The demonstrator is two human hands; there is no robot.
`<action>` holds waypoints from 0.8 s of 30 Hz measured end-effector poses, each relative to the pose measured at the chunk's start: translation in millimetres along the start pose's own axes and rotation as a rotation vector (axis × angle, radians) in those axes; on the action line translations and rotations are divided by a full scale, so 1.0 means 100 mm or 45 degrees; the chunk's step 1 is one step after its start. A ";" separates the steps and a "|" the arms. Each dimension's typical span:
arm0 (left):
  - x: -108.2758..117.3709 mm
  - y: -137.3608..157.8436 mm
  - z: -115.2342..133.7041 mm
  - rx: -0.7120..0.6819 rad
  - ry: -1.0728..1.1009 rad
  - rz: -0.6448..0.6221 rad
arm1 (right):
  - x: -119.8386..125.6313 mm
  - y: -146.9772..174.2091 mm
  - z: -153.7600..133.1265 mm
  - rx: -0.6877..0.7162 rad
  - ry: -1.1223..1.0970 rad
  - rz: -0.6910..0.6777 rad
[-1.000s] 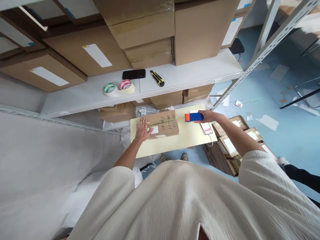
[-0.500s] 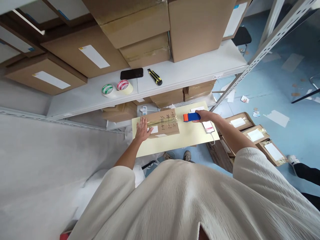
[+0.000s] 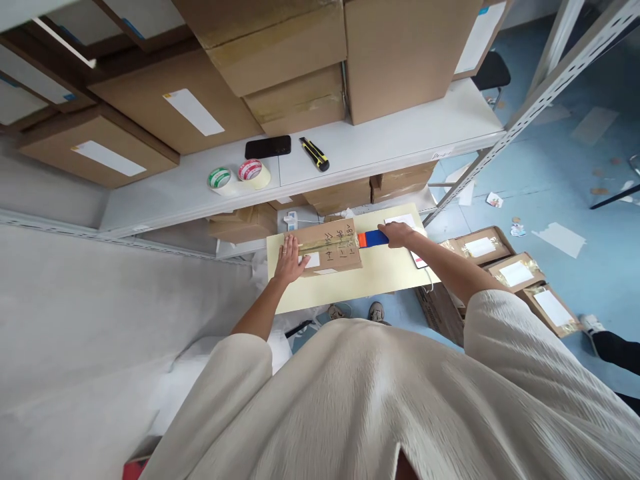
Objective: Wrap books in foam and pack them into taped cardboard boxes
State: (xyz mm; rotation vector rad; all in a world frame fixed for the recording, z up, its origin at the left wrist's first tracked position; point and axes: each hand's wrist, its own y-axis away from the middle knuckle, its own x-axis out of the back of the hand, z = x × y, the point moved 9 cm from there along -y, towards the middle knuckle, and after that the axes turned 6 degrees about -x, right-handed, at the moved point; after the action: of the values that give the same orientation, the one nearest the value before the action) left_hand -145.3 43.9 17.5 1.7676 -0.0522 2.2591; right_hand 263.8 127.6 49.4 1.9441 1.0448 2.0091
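Note:
A brown cardboard box (image 3: 330,257) with handwritten marks, white labels and a strip of tape along its top lies on the pale yellow tabletop (image 3: 320,290). My left hand (image 3: 289,261) rests flat on the box's left end, fingers stretched out. Wrapped round a blue and orange tape dispenser (image 3: 374,239) is my right hand (image 3: 397,235). The dispenser's orange front meets the right end of the box, at the end of the tape strip. Part of the dispenser is hidden by my fingers.
On the shelf (image 3: 320,157) ahead lie a dark phone (image 3: 268,147), a yellow-black utility knife (image 3: 315,155) and two tape rolls (image 3: 253,173). Large cartons (image 3: 400,60) stand behind them. Labelled boxes (image 3: 517,273) sit on the floor at right, near another person's foot (image 3: 593,325).
My right hand has brought the tape dispenser left, up to the box's right end. My left hand stays on the box. The view has shifted slightly.

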 end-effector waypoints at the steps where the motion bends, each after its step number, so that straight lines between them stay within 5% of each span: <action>1: -0.01 0.00 0.00 -0.001 0.009 0.006 | 0.02 -0.01 -0.03 0.002 0.018 -0.001; 18: -0.01 -0.03 0.03 -0.035 0.032 0.077 | 0.13 0.04 -0.33 -0.151 0.180 0.205; 24: -0.02 -0.02 0.05 -0.032 0.070 0.099 | -0.14 0.00 -0.52 -0.223 0.208 0.119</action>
State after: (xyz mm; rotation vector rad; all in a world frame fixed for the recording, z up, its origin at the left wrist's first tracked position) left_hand -139.7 44.1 16.7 1.7189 -0.1401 2.3494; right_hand 217.9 101.2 42.1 1.7958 0.7908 2.2581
